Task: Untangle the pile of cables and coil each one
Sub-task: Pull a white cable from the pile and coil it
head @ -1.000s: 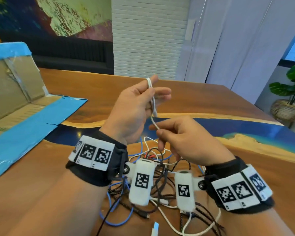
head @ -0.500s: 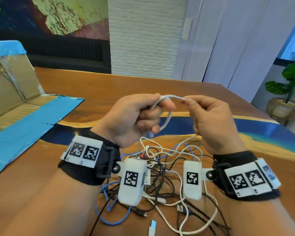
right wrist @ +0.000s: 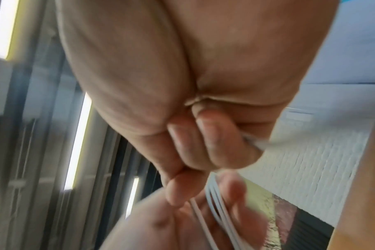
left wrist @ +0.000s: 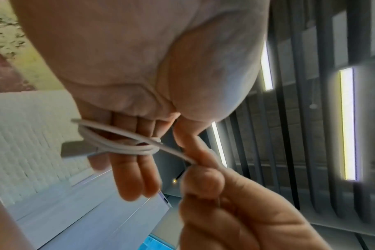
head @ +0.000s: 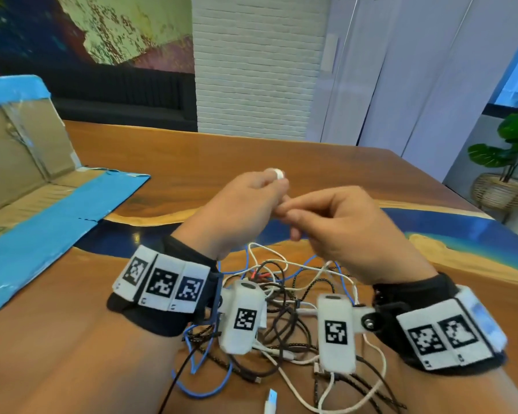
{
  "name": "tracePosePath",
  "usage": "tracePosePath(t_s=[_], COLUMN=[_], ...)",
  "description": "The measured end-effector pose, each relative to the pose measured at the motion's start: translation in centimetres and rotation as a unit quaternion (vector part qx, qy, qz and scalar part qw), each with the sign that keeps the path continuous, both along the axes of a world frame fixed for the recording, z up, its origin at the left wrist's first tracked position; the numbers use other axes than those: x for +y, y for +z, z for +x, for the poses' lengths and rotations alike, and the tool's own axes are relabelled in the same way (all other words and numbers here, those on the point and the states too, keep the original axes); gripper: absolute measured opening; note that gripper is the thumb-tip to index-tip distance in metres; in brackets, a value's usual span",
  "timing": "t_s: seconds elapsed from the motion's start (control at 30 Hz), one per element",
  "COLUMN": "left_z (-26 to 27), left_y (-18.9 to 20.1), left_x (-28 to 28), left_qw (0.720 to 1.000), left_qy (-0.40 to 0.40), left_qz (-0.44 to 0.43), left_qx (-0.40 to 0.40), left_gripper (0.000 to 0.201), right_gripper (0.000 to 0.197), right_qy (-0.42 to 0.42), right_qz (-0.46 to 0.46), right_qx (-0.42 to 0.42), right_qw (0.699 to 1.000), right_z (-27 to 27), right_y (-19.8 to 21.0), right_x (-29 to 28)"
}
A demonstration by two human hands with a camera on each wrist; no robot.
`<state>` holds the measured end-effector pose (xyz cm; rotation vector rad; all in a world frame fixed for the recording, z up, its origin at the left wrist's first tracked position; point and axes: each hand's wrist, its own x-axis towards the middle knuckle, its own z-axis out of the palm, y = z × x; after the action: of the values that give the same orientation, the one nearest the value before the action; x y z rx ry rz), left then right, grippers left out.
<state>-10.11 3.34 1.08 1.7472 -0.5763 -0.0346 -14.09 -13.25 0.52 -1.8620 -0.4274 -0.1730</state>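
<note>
A thin white cable (left wrist: 122, 147) is wound in a small coil around the fingers of my left hand (left wrist: 139, 152), and its thumb presses on the coil. In the head view the coil's top (head: 277, 173) shows above my left hand (head: 275, 186), raised over the table. My right hand (head: 284, 212) sits close beside it and pinches the cable's loose tail (left wrist: 182, 156) between thumb and forefinger (left wrist: 201, 182). Blurred in the right wrist view are the right hand (right wrist: 203, 152) and the coil's strands (right wrist: 216, 199). The tangled pile (head: 281, 297) of black, white, blue and braided cables lies below both wrists.
An opened cardboard box (head: 42, 210) with blue tape lies at the left of the wooden table (head: 192, 162), which has a blue resin band. A white USB plug (head: 271, 398) lies near the front edge. A potted plant (head: 509, 150) stands beyond the table's right side.
My right hand carried the cable's tail up over my left fingers and back down beside them, adding a turn. The coil now sits tighter on my left hand.
</note>
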Motion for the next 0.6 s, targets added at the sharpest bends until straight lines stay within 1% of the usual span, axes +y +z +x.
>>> tracePosePath(t_s=[0.03,0.07,0.13,0.17,0.23,0.33,0.43,0.5,0.53,0.6], left_z=[-0.1,-0.2,-0.4,-0.5,-0.7,-1.1,-1.1,-0.9,-0.8,-0.5], left_y=[-0.1,-0.2,-0.1,0.0,0.1,0.3,0.3,0.2,0.1,0.0], left_x=[0.0,-0.1,-0.1,0.0,0.1,-0.1,-0.4,-0.6,-0.6,-0.6], left_qw=[0.999,0.999,0.996,0.993,0.982,0.958,0.945,0.942,0.940,0.937], left_qy=[-0.016,-0.032,-0.080,-0.107,-0.143,-0.179,-0.186,-0.183,-0.183,-0.180], left_qz=[0.032,0.043,0.017,-0.012,-0.083,-0.179,-0.225,-0.242,-0.251,-0.267], left_qx=[-0.007,0.003,0.038,0.056,0.088,0.132,0.145,0.142,0.141,0.135], left_gripper=[0.047,0.053,0.057,0.054,0.046,0.038,0.038,0.037,0.037,0.036], right_gripper=[0.023,0.025,0.026,0.026,0.024,0.016,0.009,0.008,0.008,0.013], right_qy=[-0.004,-0.003,-0.003,-0.013,-0.046,-0.103,-0.125,-0.130,-0.121,-0.084], right_qz=[0.056,0.116,0.211,0.229,0.217,0.136,0.107,0.104,0.116,0.170], right_qx=[-0.004,-0.002,-0.001,-0.008,-0.032,-0.089,-0.122,-0.133,-0.124,-0.078], right_qw=[0.998,0.993,0.978,0.973,0.974,0.981,0.979,0.977,0.978,0.979], right_z=[0.0,0.1,0.3,0.5,1.0,1.5,1.4,1.4,1.5,1.5], right_y=[0.3,0.4,0.6,0.6,0.3,-0.3,-0.8,-0.9,-1.0,-0.9], right_x=[-0.5,-1.0,-1.9,-2.2,-2.8,-2.4,-1.1,-0.5,-0.2,0.1])
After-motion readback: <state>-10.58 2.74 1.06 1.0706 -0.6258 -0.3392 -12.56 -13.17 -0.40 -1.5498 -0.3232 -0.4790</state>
